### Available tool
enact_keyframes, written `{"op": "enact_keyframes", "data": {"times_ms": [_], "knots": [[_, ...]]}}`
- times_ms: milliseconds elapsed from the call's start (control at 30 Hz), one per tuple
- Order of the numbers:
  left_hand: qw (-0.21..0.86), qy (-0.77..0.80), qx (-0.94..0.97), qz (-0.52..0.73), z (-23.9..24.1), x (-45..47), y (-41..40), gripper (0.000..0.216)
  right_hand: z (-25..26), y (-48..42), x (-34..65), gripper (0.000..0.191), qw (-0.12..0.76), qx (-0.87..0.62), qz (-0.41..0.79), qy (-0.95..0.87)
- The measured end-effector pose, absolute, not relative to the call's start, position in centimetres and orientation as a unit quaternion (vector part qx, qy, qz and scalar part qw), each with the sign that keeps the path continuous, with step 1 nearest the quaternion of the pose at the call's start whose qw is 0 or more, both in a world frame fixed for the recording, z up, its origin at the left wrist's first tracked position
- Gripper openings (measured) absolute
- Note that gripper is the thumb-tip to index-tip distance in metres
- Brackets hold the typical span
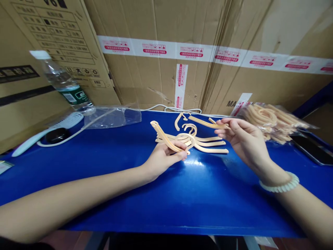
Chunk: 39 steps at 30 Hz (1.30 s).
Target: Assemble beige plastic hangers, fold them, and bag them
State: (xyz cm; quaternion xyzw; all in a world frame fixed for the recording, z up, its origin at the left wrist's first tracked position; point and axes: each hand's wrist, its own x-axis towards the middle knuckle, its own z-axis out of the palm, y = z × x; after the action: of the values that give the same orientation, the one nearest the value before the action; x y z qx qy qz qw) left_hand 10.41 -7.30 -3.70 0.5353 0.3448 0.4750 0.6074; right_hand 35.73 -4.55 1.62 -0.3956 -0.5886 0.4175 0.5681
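Note:
My left hand (pixel 163 158) is closed around one end of a beige plastic hanger arm (pixel 162 136) that slants up to the left. My right hand (pixel 243 139) pinches another beige hanger piece (pixel 204 122), which ends in a hook at its far left. Between the hands, a small stack of the same beige hangers (pixel 205 141) lies on the blue table (pixel 166 201).
A clear bag of beige hangers (pixel 270 121) lies at the right, with a dark phone (pixel 312 149) beside it. At the left are a water bottle (pixel 63 83), an empty clear bag (pixel 111 116), a white handheld fan (pixel 44 133) and a white cable. Cardboard boxes (pixel 166 52) wall the back.

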Motion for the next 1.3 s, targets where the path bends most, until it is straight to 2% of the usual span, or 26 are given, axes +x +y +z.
{"op": "enact_keyframes", "data": {"times_ms": [167, 300, 367, 433, 567, 767, 1067, 1300], "knots": [[0.621, 0.326, 0.533, 0.473, -3.6, 10.4, -7.2, 0.02, 0.5, -6.4, 34.1, 0.024, 0.556, -0.412, 0.478, -0.541], [0.629, 0.332, 0.529, 0.464, -3.4, 10.4, -7.2, 0.023, -0.1, -7.0, 33.4, 0.053, 0.541, -0.405, 0.546, -0.496], [0.635, 0.332, 0.513, 0.472, -3.5, 10.4, -7.2, 0.03, -0.3, -7.1, 33.2, 0.059, 0.517, -0.393, 0.583, -0.488], [0.64, 0.329, 0.502, 0.48, -3.6, 10.4, -7.1, 0.038, -0.6, -7.2, 32.9, 0.052, 0.485, -0.38, 0.613, -0.495], [0.644, 0.317, 0.504, 0.48, -3.7, 10.4, -7.1, 0.042, -1.5, -7.4, 32.3, 0.025, 0.46, -0.359, 0.628, -0.515], [0.64, 0.324, 0.53, 0.453, -3.2, 10.3, -7.3, 0.04, -2.3, -7.7, 31.6, 0.027, 0.433, -0.376, 0.606, -0.55], [0.641, 0.312, 0.549, 0.438, -3.2, 10.3, -7.3, 0.04, -1.7, -8.1, 31.5, 0.018, 0.393, -0.372, 0.557, -0.63], [0.645, 0.325, 0.53, 0.444, -3.3, 10.3, -7.6, 0.032, -1.4, -8.4, 31.3, 0.012, 0.42, -0.357, 0.537, -0.639]]}}
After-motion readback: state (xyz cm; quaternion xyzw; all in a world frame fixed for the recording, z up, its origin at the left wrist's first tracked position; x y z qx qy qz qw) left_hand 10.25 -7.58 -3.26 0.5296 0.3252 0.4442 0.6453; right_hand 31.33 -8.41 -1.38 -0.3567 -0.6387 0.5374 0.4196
